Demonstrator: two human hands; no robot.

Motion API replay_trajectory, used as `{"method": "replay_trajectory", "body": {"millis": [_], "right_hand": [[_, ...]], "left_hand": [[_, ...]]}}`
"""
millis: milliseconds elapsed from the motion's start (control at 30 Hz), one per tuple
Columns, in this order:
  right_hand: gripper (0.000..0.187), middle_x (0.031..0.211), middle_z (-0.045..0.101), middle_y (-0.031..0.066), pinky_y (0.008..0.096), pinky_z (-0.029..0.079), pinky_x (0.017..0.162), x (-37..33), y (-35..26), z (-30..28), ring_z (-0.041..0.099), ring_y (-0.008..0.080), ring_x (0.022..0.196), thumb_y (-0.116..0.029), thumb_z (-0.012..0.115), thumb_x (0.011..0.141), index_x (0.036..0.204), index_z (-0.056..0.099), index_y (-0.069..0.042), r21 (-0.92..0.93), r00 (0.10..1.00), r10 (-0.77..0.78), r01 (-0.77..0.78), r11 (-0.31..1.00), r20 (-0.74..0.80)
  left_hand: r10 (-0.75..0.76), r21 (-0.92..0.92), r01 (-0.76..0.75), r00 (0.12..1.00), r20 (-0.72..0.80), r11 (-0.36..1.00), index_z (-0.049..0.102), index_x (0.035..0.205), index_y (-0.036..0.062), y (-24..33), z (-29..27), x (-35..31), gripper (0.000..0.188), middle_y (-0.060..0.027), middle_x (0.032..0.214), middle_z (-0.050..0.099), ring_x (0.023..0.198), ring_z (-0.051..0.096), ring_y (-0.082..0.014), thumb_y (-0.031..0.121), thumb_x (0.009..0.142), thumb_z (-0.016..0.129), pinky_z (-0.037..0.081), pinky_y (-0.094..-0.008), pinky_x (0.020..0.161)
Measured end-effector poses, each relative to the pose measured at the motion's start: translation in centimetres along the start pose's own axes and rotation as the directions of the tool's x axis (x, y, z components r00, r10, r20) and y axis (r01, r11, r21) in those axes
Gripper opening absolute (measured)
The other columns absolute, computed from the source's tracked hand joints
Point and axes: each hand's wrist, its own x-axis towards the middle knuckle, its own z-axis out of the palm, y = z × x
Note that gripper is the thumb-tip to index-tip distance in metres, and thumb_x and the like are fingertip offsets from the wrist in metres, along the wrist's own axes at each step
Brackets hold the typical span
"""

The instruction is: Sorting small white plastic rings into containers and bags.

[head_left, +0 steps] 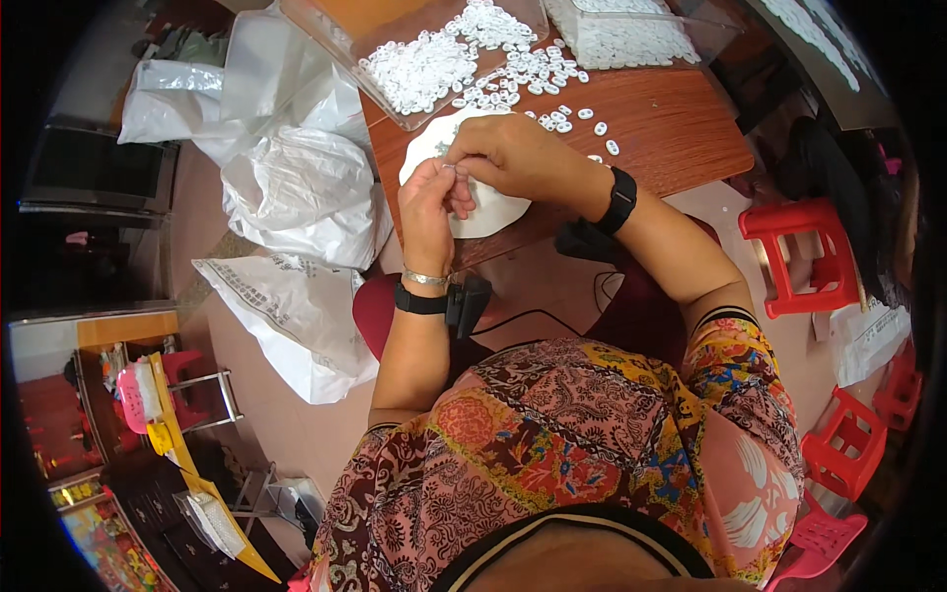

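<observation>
My left hand (432, 209) and my right hand (508, 153) meet fingertip to fingertip above a round white plate-like piece (483, 215) at the table's near edge. Both hands are pinched closed. Whatever sits between the fingertips is too small to make out. Just past my hands, many small white oval pieces with two dark marks each (498, 94) lie scattered on the brown wooden table (661, 113). More of them are heaped in a clear plastic tray (419, 118) at the far left of the table.
A second clear bin (631, 44) full of white pieces stands at the far right of the table. White plastic sacks (296, 187) slump on the floor to the left. Red plastic stools (804, 257) stand on the right. A yellow-edged shelf (173, 434) is at the lower left.
</observation>
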Motion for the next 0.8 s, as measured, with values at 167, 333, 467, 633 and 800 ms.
{"method": "replay_trajectory", "body": {"millis": [167,333,467,633,800], "right_hand": [[0.010,0.079,0.061,0.0103,0.0370,0.047,0.066,-0.3,0.8,0.9,0.059,0.0285,0.075,-0.013,0.060,0.079,0.081,0.063,-0.004,-0.144,0.999,-0.019,0.012,0.990,-0.044],[0.009,0.075,0.058,0.0094,0.0391,0.047,0.066,-1.1,2.9,2.6,0.060,0.0283,0.075,-0.014,0.061,0.076,0.073,0.061,-0.006,-0.389,0.968,0.070,0.030,0.921,0.241],[0.009,0.075,0.058,0.0096,0.0381,0.048,0.067,-1.0,3.1,3.4,0.060,0.0277,0.076,-0.013,0.059,0.075,0.070,0.060,-0.006,-0.495,0.964,0.040,0.100,0.863,0.265],[0.007,0.075,0.058,0.0106,0.0376,0.049,0.065,-1.2,3.6,3.8,0.060,0.0275,0.075,-0.008,0.055,0.075,0.072,0.059,-0.003,-0.545,0.974,0.009,0.118,0.830,0.225],[0.007,0.073,0.058,0.0114,0.0385,0.049,0.063,-1.5,4.0,3.7,0.060,0.0283,0.072,-0.008,0.053,0.075,0.074,0.058,-0.003,-0.547,0.983,-0.020,0.117,0.829,0.182]], "left_hand": [[0.017,-0.061,-0.023,0.996,-0.088,0.998,0.054,0.078,0.0037,0.0,-1.1,0.1,0.018,-0.0018,0.060,0.050,0.050,0.047,-0.0107,0.015,0.090,0.047,0.036,-0.0217,0.047],[-0.024,-0.106,0.010,0.990,-0.136,0.994,0.051,0.078,0.0052,0.2,-2.4,-0.2,0.018,-0.0020,0.059,0.049,0.050,0.048,-0.0125,0.016,0.091,0.045,0.036,-0.0219,0.046],[-0.005,-0.092,-0.007,0.991,-0.136,0.996,0.051,0.078,0.0051,0.0,-2.6,-0.5,0.017,-0.0028,0.060,0.049,0.050,0.048,-0.0131,0.015,0.090,0.045,0.036,-0.0222,0.047],[-0.019,-0.091,0.007,0.992,-0.126,0.996,0.050,0.077,0.0045,-0.1,-2.8,-0.7,0.015,-0.0034,0.061,0.049,0.051,0.048,-0.0133,0.013,0.088,0.044,0.037,-0.0224,0.047],[-0.040,-0.045,0.036,0.995,-0.092,0.998,0.047,0.079,0.0053,-0.3,-2.8,-0.6,0.014,-0.0037,0.063,0.046,0.055,0.046,-0.0145,0.015,0.089,0.044,0.038,-0.0243,0.051]]}}
